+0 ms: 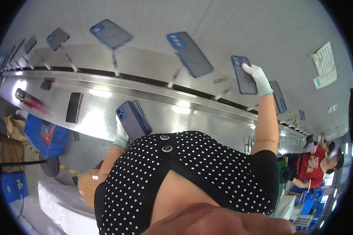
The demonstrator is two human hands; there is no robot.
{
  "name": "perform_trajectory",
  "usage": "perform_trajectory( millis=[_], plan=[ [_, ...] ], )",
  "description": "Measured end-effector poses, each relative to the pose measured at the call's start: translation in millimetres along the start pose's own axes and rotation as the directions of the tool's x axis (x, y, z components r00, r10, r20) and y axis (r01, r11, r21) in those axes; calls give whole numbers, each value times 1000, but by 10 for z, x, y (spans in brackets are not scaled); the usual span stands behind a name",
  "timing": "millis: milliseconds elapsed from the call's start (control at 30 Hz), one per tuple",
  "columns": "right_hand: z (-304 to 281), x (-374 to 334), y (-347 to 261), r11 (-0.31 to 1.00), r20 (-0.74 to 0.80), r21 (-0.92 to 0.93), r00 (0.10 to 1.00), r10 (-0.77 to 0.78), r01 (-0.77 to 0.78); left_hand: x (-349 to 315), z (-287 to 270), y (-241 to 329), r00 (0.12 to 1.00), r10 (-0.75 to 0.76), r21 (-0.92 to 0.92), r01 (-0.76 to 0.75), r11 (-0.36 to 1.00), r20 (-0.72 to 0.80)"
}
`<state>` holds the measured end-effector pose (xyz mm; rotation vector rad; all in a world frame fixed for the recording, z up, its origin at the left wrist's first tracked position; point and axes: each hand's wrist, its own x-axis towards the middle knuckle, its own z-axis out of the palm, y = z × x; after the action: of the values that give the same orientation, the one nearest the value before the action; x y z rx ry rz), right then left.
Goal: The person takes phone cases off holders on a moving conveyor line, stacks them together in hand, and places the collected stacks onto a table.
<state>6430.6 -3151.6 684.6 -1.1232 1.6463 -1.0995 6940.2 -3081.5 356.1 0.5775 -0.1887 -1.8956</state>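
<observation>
My left hand (122, 132), in a white glove, is closed on a small stack of blue-rimmed phone cases (134, 122) close to my body; its fingers are mostly hidden behind them. Raised to the right, my gloved right hand (258, 76) grips one phone case (242, 80) with the thumb over its face. That case is at the row of upright holders, and whether it touches a holder is hidden. To its left, a larger-looking phone case (192, 55) stands tilted on a holder (174, 78). Just right of my wrist is another case (277, 98).
More cases, such as one case (111, 34), line the slotted metal rail (145, 81). A dark phone (73, 107) and a pinkish bottle (29, 100) lie on the metal ledge. Blue bins (47, 135) stand at left. A co-worker in red (312, 166) is at far right.
</observation>
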Motion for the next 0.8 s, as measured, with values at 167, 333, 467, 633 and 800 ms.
perform_trajectory(
  millis=[167, 333, 467, 633, 800],
  plan=[
    [590, -865, -319, 973, 119, 133, 972, -204, 187, -48, -7, -28, 997, 73, 4, -73, 997, -29],
    [1601, -1088, -244, 667, 269, -507, 835, -480, 547, -71, -7, -108, 996, 72, 24, -71, 997, -61],
    [1762, -486, -19, 845, 55, -199, 867, -496, 496, -191, 295, -136, 999, 41, 43, -40, 998, -15],
    [1463, -501, 195, 908, -320, 76, 873, -369, 412, -235, 94, -193, 1000, -1, -61, 2, 998, 3],
    [478, 6, 718, 538, -67, 842, 997, 28, 41, -161, 7, -174, 1000, -1, 22, 1, 1000, 0]
  ],
)
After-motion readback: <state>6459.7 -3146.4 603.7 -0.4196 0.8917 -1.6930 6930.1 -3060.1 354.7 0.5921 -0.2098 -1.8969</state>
